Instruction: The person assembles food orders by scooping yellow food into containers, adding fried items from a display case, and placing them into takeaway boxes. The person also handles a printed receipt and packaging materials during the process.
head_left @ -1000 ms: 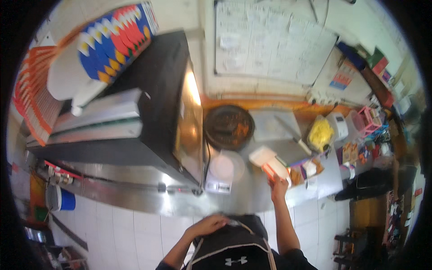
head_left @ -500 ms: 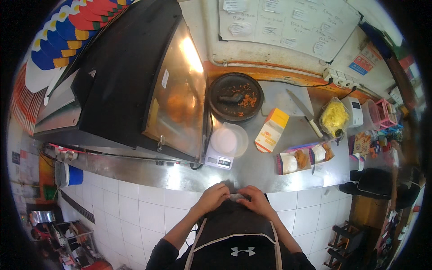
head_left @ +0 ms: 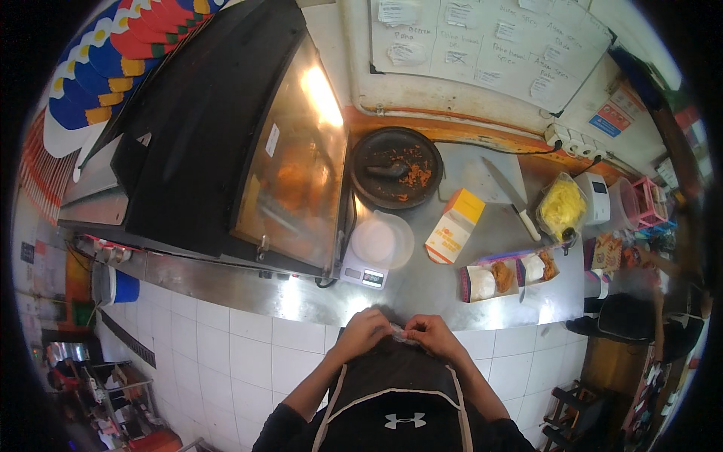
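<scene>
- So compared with a second ago, the right hand isn't out over the worktop anymore. It had been up by the orange-and-white carton; now that carton lies flat on the steel by itself, and both hands are pulled in against the black apron.
- My read: the carton part is done for now and the fiddly work has moved to whatever is between the fingers.
- Left hand: grip narrow, fingertips pinched on a small clear plastic bit, maybe a little bag, too small to tell for sure.
- Right hand: same deal, pinching the other end of that plastic bit, right at the worktop's front edge.

Containers, going left to right:
- Glass-fronted warmer cabinet: lit inside, orange-brown fried food behind the glass, can't make out pieces.
- Blue bucket down below the worktop, contents hidden.
- Clear round tub sitting on the small scale: lidded or empty, can't tell.
- Black stone mortar: pestle lying in it plus orange-red chilli paste.
- Two open paper boxes: white rice and a fried piece in each.
- Clear bag of something yellow, just right of the knife.
</scene>
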{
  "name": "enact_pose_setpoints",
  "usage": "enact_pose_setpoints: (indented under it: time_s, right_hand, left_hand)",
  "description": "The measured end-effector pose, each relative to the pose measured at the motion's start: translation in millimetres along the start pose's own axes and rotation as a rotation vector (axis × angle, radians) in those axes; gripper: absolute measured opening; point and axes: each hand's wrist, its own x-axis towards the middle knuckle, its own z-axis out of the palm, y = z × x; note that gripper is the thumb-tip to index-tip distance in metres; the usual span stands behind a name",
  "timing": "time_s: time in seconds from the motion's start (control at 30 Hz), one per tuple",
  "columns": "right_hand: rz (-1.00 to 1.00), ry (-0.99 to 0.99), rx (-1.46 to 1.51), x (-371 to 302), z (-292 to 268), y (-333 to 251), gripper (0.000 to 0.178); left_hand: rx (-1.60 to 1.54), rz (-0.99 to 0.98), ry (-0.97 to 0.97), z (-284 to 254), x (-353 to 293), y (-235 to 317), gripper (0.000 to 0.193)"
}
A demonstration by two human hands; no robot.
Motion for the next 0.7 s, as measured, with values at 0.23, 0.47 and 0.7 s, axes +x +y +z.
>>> enact_pose_setpoints:
  time_s: [0.23,0.47,0.7]
  right_hand:
    - [-0.523,0.225,-0.430,9.7,-4.6,-15.0,0.020]
    - [-0.309,0.092,-0.176,34.4,0.3,7.2,0.019]
    - [-0.078,0.124,0.036,29.7,-1.6,29.3,0.027]
  left_hand:
    - [-0.040,-0.099,0.144,13.6,7.0,-10.2,0.011]
    - [-0.146,-0.032,0.162,15.1,7.9,-7.6,0.018]
    - [-0.228,-0.238,0.201,21.3,1.1,-11.9,0.016]
